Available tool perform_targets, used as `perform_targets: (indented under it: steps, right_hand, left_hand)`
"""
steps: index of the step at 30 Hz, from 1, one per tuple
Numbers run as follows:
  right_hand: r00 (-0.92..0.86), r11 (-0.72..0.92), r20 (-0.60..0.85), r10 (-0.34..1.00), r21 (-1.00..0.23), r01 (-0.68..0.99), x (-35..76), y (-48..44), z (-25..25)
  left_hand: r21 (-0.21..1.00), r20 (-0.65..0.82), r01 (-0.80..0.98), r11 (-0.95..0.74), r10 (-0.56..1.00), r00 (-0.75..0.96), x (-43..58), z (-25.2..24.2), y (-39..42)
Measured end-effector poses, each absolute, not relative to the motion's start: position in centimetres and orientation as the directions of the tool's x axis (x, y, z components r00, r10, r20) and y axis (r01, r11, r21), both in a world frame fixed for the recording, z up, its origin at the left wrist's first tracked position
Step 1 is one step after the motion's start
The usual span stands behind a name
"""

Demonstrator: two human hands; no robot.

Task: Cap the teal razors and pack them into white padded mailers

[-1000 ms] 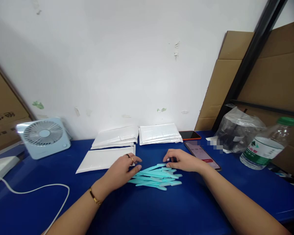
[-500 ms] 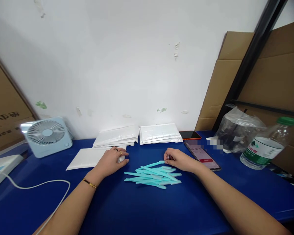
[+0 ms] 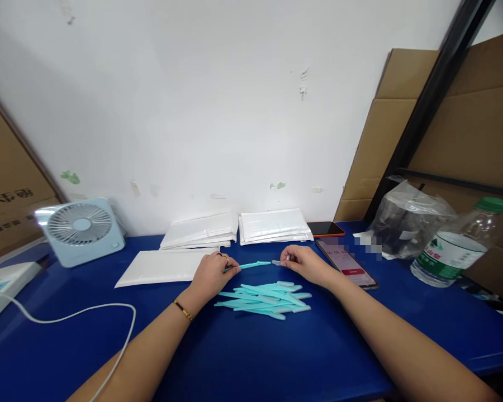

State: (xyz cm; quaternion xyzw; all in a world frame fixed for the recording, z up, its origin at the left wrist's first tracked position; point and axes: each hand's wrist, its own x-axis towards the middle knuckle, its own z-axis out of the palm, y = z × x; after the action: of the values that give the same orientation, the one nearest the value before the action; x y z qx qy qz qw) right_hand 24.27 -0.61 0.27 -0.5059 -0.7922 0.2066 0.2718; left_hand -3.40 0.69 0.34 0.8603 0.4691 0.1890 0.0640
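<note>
My left hand (image 3: pixel 216 272) pinches one end of a turquoise eyebrow razor (image 3: pixel 254 264), held level above the far edge of a loose pile. Just right of its tip, a small translucent cap (image 3: pixel 276 262) sits between the fingertips of my right hand (image 3: pixel 304 263). A narrow gap seems to separate razor and cap. Nearer to me, several more turquoise razors (image 3: pixel 264 300) lie heaped on the blue table (image 3: pixel 251 357), mostly pointing sideways. Behind my left hand lies a flat white padded envelope (image 3: pixel 161 267), partly covered by the fingers.
Two stacks of white envelopes (image 3: pixel 201 230) (image 3: pixel 275 226) rest against the wall. A light-blue fan (image 3: pixel 82 229) and a white cable (image 3: pixel 109 305) are on the left. On the right are two phones (image 3: pixel 347 265) (image 3: pixel 326 229), a plastic bag (image 3: pixel 406 218) and a water bottle (image 3: pixel 448 251).
My left hand has moved right from the envelope and now grips a razor. The right hand, at the razor's tip before, has risen slightly and now holds the translucent cap.
</note>
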Motion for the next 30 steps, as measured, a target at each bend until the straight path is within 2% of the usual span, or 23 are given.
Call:
perform_targets:
  steps: [3, 7, 12, 15, 21, 25, 30]
  right_hand:
    - [-0.32, 0.362, 0.182, 0.93, -0.619, 0.697, 25.4, 0.0, -0.1]
    - [-0.361, 0.403, 0.202, 0.91, -0.629, 0.665, 25.4, -0.5, 0.4]
    - [-0.467, 0.442, 0.146, 0.872, -0.646, 0.623, 24.1, -2.2, 1.7]
    - [-0.521, 0.459, 0.1, 0.848, -0.63, 0.626, 24.0, -2.6, 2.3]
    - [-0.551, 0.439, 0.044, 0.834, -0.658, 0.611, 24.8, -2.5, 2.6]
    - [-0.497, 0.427, 0.095, 0.863, -0.664, 0.614, 25.2, -1.7, 1.8]
    - [-0.337, 0.342, 0.129, 0.933, -0.613, 0.712, 26.2, -0.6, 1.2]
  left_hand:
    - [0.286, 0.283, 0.792, -0.539, 0.837, 0.468, -3.7, 0.0, 1.0]
    - [0.313, 0.323, 0.739, -0.596, 0.799, 0.507, -3.2, 0.6, 0.1]
    - [0.333, 0.187, 0.637, -0.695, 0.711, 0.678, -2.5, 1.3, -1.3]
    - [0.358, 0.145, 0.665, -0.655, 0.743, 0.653, -2.4, 1.1, -1.4]
    - [0.412, 0.185, 0.708, -0.574, 0.813, 0.552, -2.8, 1.2, -1.1]
    - [0.37, 0.218, 0.754, -0.543, 0.839, 0.498, -3.2, 1.3, -0.5]
    - [0.287, 0.24, 0.829, -0.48, 0.874, 0.423, -4.7, 1.1, 1.0]
